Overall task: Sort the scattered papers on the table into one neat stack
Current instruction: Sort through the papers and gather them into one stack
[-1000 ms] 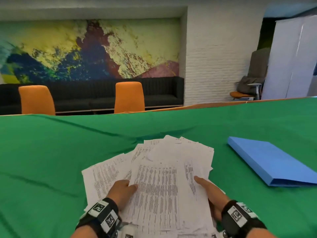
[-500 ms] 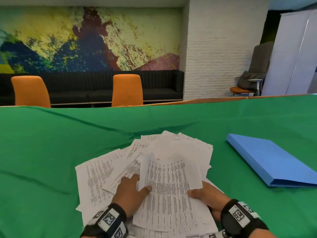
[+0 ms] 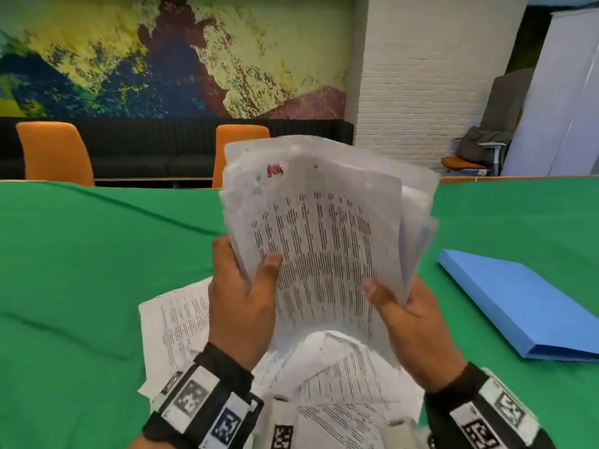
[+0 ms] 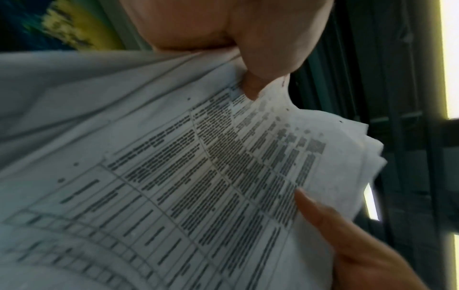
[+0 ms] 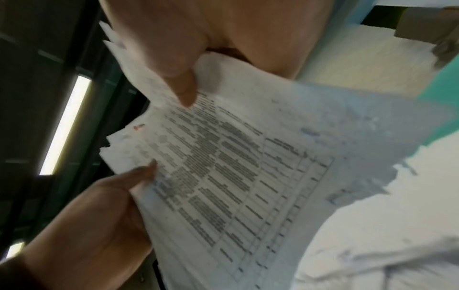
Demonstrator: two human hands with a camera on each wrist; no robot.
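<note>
1. At the left of the head view, the green tabletop (image 3: 81,270) carries a loose spread of papers (image 3: 175,328) in the lower middle; they lie fanned and overlapping, some hidden under your wrists.
2. Your left hand (image 3: 240,303) sits left of centre. Its grip is closed on the left edge of the lifted bundle (image 3: 321,241), thumb on the printed front, fingers behind.
3. That bundle stands nearly upright in the middle of the frame, off the tabletop, its top edges ragged and uneven; a small red mark shows near its upper left corner.
4. Your right hand (image 3: 411,322) grasps the bundle's lower right edge, thumb across the front sheet.
5. At the right, a blue folder (image 3: 518,303) lies flat on the tabletop, apart from the papers.
</note>
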